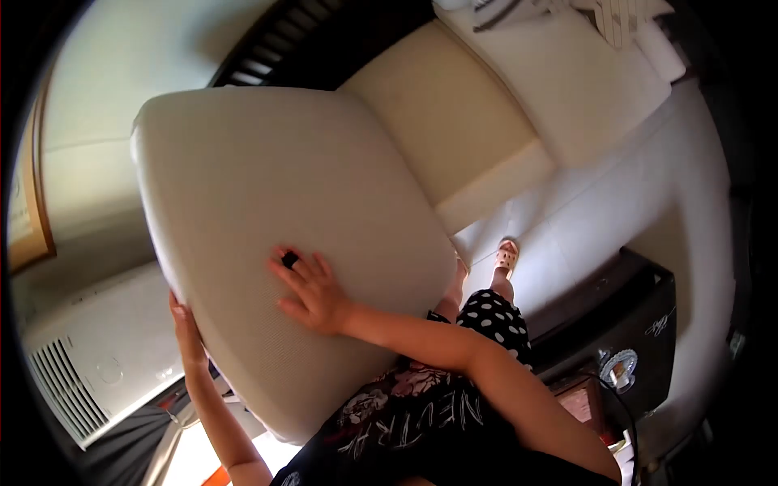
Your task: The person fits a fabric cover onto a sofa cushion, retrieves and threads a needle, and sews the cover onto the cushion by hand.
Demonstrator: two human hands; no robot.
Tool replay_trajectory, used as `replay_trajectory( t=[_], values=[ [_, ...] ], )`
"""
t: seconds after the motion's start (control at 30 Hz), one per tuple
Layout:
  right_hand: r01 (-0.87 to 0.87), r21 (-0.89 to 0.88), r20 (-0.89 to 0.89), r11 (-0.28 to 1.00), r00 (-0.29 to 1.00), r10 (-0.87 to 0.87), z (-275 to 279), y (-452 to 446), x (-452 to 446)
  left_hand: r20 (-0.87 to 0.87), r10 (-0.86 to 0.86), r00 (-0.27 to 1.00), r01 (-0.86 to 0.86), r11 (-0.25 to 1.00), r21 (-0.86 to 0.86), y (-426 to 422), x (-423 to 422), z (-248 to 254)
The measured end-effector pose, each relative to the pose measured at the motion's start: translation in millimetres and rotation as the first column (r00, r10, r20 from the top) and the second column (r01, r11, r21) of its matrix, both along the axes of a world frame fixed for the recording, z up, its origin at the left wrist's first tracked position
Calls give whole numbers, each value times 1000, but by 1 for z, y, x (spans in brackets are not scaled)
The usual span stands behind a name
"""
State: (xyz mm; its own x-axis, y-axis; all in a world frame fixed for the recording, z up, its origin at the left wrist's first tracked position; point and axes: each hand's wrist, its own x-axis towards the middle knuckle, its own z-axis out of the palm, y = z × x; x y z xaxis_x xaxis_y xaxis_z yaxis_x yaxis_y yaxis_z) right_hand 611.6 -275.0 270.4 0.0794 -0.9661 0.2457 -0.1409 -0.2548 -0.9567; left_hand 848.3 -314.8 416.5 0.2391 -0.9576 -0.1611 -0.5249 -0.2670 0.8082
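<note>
A large pale cushion [267, 178] with a fitted cover stands tilted in front of my body. My right hand [314, 296] lies flat on its broad face, fingers spread, with a black ring on one finger. At the cushion's left edge, my left hand [189, 332] grips its side, and part of the fingers is hidden. Behind the cushion is a sofa with a beige seat section [446, 113] and a lighter seat section [575, 81] beside it.
Dark slatted furniture [267, 49] stands behind the cushion. A white vented unit [105, 364] and a framed picture [36, 194] are at the left. At the lower right stands a dark cabinet [640, 324] with a glass item [620, 368]. My sandalled foot [507, 255] rests on the tiled floor [600, 211].
</note>
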Motion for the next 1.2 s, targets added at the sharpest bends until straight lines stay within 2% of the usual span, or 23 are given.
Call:
replay_trajectory(
  t=[0.03,0.13,0.17,0.27,0.43,0.5,0.57,0.63,0.7,0.83,0.97,1.03,1.13,1.2],
  values=[
    [22,55,39,998,999,-24,-21,-2,-3,302,6,953,-14,1000,26,-8,-15,-2],
    [165,202,7,965,985,-170,-102,6,-11,-47,240,970,-225,949,221,-3,-79,12],
    [198,258,-42,946,980,-194,-119,11,-21,-66,264,962,-242,940,239,-3,-87,11],
    [280,383,-85,880,960,-268,-185,7,-33,-10,215,977,-207,954,215,-13,-85,-5],
    [472,572,-297,671,882,-367,-325,-9,-54,93,206,974,-220,958,185,-27,-82,-38],
    [445,718,-319,536,894,-315,-384,-9,-60,127,212,969,-233,955,182,-32,-84,-49],
    [322,874,-243,363,938,-246,-427,-3,-86,164,211,964,-240,953,182,-37,-87,-59],
    [240,917,-162,320,954,-252,-473,11,-96,194,212,958,-249,950,189,-41,-89,-66],
    [112,968,-53,226,967,-250,-516,37,-100,218,216,952,-258,948,188,-46,-91,-71],
    [-126,986,145,107,970,-197,-540,62,-113,251,223,942,-278,938,208,-48,-91,-78],
    [-299,952,263,-60,906,-330,-579,111,-98,274,222,936,-287,931,225,-49,-91,-77],
    [-373,923,296,-91,842,-450,-569,129,-101,274,216,937,-282,932,229,-50,-90,-77],
    [-474,880,327,-7,618,-715,-548,150,-103,268,215,939,-280,932,232,-48,-86,-73],
    [-516,843,370,153,349,-861,-524,160,-97,264,218,940,-282,930,237,-44,-81,-67]
  ],
)
